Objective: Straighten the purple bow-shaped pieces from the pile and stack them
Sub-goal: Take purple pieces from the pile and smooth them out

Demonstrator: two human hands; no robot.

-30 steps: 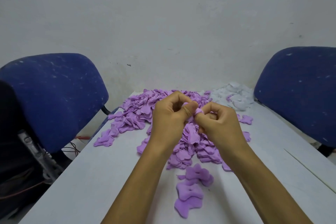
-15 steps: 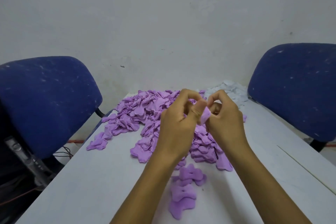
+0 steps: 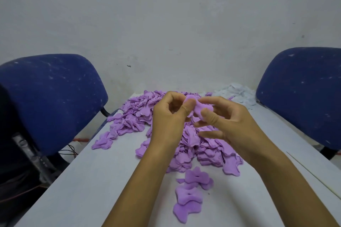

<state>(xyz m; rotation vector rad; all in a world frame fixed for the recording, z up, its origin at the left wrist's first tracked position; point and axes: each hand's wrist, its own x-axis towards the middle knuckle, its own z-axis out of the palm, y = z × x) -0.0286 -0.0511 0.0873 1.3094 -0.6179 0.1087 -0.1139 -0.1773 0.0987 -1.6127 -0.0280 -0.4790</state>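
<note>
Fingers (image 3: pixel 188 106) of your left hand (image 3: pixel 168 121) and right hand (image 3: pixel 230 123) pinch one purple bow piece (image 3: pixel 198 108) above the pile (image 3: pixel 140 114) on the tabletop (image 3: pixel 88 180); it was bunched, now it's spread flatter between them.

Bare table (image 3: pixel 96 186) lies open left — purple pile (image 3: pixel 140 116) crowds the centre.

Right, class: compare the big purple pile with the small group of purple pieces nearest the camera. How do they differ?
The big purple pile holds many crumpled, jumbled pieces; the near group holds only a few, lying flat and overlapping. The pile spreads wide across the table toward the wall; the near group is small and sits closer to the person. Both share the same purple bow shape.
</note>
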